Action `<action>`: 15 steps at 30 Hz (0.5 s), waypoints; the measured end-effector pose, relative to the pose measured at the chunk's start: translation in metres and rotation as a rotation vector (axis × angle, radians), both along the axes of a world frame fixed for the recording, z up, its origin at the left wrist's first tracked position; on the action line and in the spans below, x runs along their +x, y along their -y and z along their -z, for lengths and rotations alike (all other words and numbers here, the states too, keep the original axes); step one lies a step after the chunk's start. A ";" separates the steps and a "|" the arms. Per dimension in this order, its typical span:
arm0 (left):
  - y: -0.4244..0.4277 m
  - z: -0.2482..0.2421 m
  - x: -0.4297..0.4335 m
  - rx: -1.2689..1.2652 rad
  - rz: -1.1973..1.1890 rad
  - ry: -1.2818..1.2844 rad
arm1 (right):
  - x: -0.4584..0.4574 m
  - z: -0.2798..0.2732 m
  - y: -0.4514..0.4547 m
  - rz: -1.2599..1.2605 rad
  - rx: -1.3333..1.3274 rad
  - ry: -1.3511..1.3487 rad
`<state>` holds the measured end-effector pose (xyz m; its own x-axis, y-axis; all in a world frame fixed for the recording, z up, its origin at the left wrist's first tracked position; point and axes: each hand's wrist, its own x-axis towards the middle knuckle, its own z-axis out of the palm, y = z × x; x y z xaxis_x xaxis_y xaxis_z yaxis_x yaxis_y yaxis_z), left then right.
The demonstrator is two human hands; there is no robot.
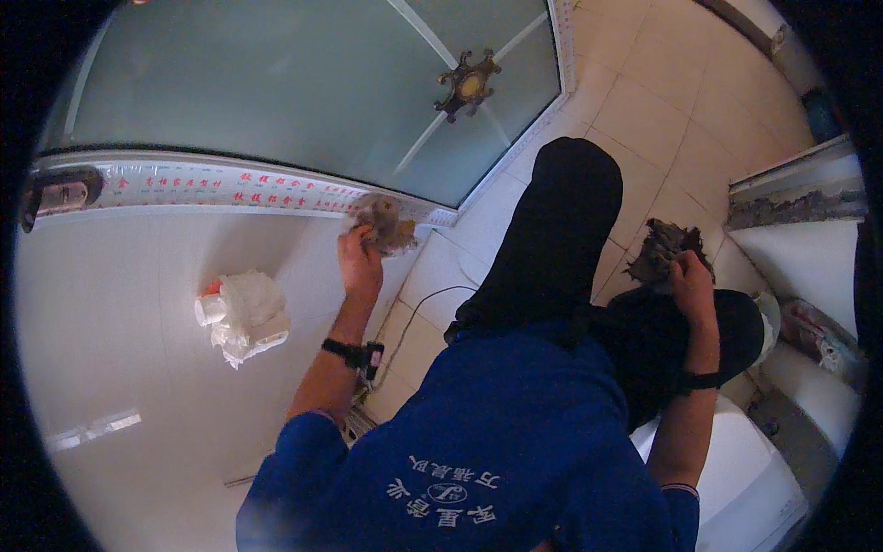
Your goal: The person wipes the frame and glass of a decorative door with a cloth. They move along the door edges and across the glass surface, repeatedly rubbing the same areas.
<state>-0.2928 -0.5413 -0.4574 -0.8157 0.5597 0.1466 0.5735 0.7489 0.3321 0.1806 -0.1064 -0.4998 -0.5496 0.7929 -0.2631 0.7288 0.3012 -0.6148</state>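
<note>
My left hand [360,261] pinches a fuzzy grey-brown clump [383,224], perhaps lint or a worn rag; its material is unclear. The clump overlaps the lower end of the white door frame [290,191] in view, and I cannot tell whether they touch. Over my bent knee, my right hand [692,279] grips a dark, ragged-edged piece of matted material [662,254]. Beneath that piece lies the beige tiled floor [638,155]. Both wrists wear black bands, and the left one carries a small device [372,359].
A frosted glass door panel [276,76] with a metal ornament [469,84] stands ahead. A dark handle [63,196] sits on its frame. White plastic-wrapped items [248,314] hang on the left wall. A thin cable [417,310] crosses the floor. A white fixture [738,462] stands at lower right.
</note>
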 end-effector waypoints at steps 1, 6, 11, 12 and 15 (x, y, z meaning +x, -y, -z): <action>0.009 0.001 0.006 0.140 -0.126 0.078 | 0.000 0.000 0.000 0.003 -0.016 0.010; 0.023 0.011 -0.012 0.766 -0.548 0.399 | -0.002 0.002 0.000 -0.037 -0.016 0.041; -0.009 0.012 -0.054 0.879 -0.367 0.663 | -0.009 -0.001 -0.002 -0.018 -0.033 0.077; -0.015 0.012 -0.055 0.819 -0.365 0.660 | -0.009 -0.002 -0.001 -0.019 -0.028 0.073; -0.026 0.013 -0.051 1.198 -0.488 0.876 | -0.009 -0.003 0.001 0.005 -0.014 0.051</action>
<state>-0.3440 -0.5151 -0.4704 -0.9434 0.1345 -0.3033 -0.3209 -0.1379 0.9370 0.1716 -0.1075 -0.4970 -0.5309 0.7919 -0.3017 0.7610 0.2889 -0.5808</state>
